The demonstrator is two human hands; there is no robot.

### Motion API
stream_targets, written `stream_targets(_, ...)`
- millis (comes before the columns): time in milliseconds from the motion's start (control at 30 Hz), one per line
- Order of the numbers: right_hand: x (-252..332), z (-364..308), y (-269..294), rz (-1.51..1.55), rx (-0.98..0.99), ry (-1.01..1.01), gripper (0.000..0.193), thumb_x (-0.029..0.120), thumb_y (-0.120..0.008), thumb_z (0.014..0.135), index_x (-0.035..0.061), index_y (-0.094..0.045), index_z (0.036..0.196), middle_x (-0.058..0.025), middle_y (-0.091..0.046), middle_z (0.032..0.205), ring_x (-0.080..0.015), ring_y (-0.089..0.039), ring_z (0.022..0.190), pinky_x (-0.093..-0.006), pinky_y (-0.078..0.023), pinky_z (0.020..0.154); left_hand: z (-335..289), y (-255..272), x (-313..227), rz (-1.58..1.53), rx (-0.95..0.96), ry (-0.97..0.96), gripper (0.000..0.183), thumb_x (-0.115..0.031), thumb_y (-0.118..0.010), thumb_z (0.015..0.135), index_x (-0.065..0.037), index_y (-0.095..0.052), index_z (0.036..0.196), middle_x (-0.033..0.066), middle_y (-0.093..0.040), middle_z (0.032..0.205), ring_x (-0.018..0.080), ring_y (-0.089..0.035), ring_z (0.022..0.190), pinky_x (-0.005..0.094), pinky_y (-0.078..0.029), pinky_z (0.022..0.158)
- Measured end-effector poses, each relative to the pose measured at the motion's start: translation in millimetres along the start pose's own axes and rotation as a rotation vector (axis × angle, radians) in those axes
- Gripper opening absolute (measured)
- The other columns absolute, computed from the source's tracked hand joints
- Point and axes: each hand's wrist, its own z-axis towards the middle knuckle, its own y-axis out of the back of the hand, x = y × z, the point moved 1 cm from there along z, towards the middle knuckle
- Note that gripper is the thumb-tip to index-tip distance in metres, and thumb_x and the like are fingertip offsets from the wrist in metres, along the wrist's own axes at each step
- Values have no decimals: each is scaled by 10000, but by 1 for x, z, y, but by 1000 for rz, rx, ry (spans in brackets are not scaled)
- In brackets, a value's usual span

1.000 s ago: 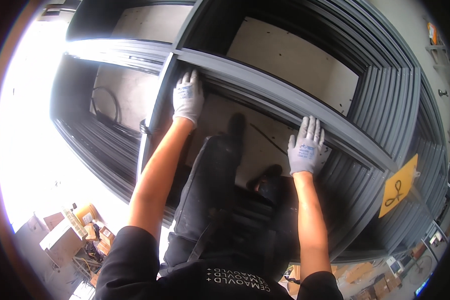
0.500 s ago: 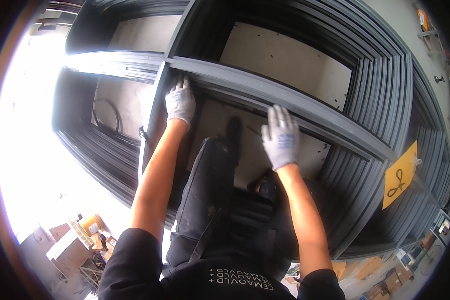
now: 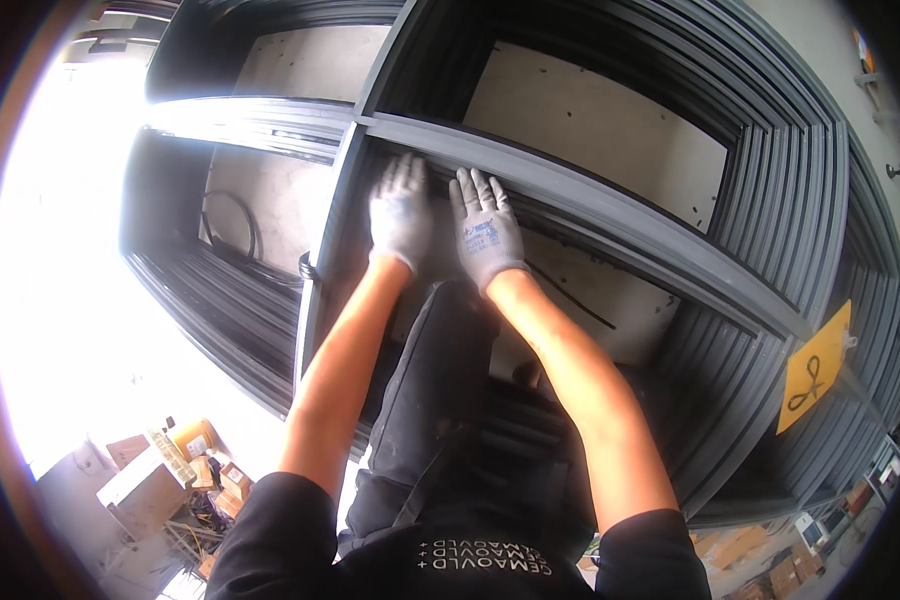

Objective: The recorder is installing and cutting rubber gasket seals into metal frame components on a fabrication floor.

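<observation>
My left hand (image 3: pixel 400 212), in a light grey knit glove, is held flat with its fingers stretched away from me. It is slightly blurred, just right of the dark grey upright bar (image 3: pixel 332 215) of a large window frame. Close beside it, my right hand (image 3: pixel 488 222) wears the same kind of glove with blue print and has its fingers out straight. Its fingertips are at the near side of the long grey crossbar (image 3: pixel 570 180); I cannot tell if they touch it. Neither hand grips anything. Many such frames lie stacked under the top one.
A yellow paper tag (image 3: pixel 815 370) with a black mark hangs on the stack's right side. A black cable loop (image 3: pixel 252 225) lies in the left opening. Cardboard boxes (image 3: pixel 235 480) and a yellow bucket (image 3: pixel 192 438) stand at the lower left. My leg is inside the near opening.
My right hand has moved left along the crossbar, close to my left hand. My left hand has shifted slightly right, away from the upright bar. The view has shifted a little.
</observation>
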Motion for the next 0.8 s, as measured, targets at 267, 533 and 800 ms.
stream_targets(267,-4,-6,1,108,-85,-30,469,206,-393,929,52,-463,1366,-114,-312,1519,-243,-264,1417,-420,-185,1163,-11,4,-25,-196,65,-145,517,-183,-448,880,-14,-449,1369,170,-388,1462,307,-334,1377,416,-219,1148)
stream_targets(533,-9,-4,3,-14,-57,-50,507,198,-348,949,28,-363,1426,-102,-282,1535,-236,-239,1427,-395,-155,1174,-6,15,-34,-162,48,-125,480,-195,-455,888,-24,-497,1335,171,-449,1416,305,-390,1340,401,-270,1121)
stream_targets(800,-12,-5,6,-87,77,10,541,193,-365,950,22,-303,1459,-106,-212,1562,-238,-182,1446,-388,-136,1174,-4,20,-35,-50,135,-137,476,-193,-477,876,-109,-510,1344,138,-448,1426,275,-407,1332,436,-291,1098)
